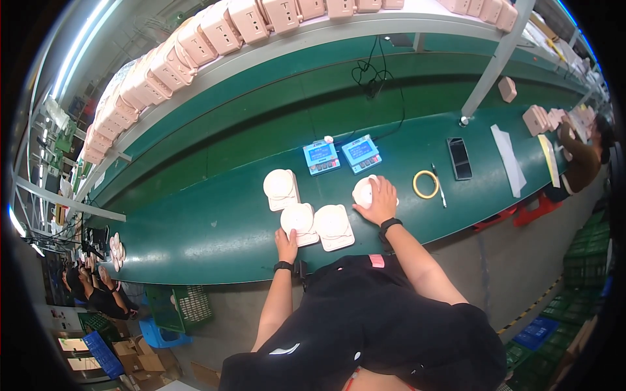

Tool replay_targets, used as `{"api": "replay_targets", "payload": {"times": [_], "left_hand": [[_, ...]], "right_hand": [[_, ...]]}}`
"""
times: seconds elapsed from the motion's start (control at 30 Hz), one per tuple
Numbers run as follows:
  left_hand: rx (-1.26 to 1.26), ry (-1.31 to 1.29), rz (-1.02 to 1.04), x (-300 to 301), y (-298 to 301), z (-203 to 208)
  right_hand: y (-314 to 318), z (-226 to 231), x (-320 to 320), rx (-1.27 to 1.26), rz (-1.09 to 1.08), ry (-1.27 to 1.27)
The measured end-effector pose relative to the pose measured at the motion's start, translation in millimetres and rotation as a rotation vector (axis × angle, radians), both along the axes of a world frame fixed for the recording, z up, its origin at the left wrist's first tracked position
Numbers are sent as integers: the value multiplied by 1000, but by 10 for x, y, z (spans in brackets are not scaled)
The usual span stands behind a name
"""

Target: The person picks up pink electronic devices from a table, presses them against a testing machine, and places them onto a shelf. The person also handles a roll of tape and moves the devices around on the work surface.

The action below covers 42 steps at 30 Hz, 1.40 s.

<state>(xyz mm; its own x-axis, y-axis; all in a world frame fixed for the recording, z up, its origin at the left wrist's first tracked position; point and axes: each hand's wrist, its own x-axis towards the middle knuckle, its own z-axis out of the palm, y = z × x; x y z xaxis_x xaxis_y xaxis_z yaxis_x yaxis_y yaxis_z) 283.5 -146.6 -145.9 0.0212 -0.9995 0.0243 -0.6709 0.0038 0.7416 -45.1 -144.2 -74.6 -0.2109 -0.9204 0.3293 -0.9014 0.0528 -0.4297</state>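
Observation:
My left hand [285, 247] is at the near edge of a cream-coloured device with a round disc on top [297, 216], its thumb on the device and the other fingers partly hidden. Another such device [334, 226] lies just right of it, and a third [280, 185] lies behind. My right hand [381, 203] closes from above over a similar round cream device [362, 191], covering much of it. It is close in front of two blue meters with lit screens, a left one [321, 158] and a right one [361, 154].
Right of my right hand lie a yellow tape roll [426, 184], a pen [442, 186], a black phone [459, 159] and a white strip [508, 159]. A shelf [313, 29] above the green table bears many pale pink boxy units [250, 21]. People sit at both ends; black cables [372, 75] hang behind.

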Motion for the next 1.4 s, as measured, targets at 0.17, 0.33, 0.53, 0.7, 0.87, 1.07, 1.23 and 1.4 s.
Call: {"api": "replay_targets", "payload": {"times": [0.17,0.33,0.53,0.7,0.87,1.07,1.23,1.4], "left_hand": [[16,-15,2,6,-2,-1],[24,-16,1,4,-3,3],[8,-19,6,28,-15,-50],[2,-23,1,13,-14,-42],[-19,-7,-4,-26,23,9],[-43,-8,16,1,0,-29],[-15,-37,3,-8,-26,-9],[-68,-16,14,4,13,32]], "right_hand": [[-1,-9,3,-11,2,2],[2,27,10,-5,-11,-8],[-10,-18,17,-9,-20,6],[1,-9,15,15,-39,-19],[122,-161,-260,-85,-90,-192],[393,-536,-664,107,-6,-1181],[407,-582,-669,89,-39,-1305],[353,-568,-637,98,-56,-1248]]}}
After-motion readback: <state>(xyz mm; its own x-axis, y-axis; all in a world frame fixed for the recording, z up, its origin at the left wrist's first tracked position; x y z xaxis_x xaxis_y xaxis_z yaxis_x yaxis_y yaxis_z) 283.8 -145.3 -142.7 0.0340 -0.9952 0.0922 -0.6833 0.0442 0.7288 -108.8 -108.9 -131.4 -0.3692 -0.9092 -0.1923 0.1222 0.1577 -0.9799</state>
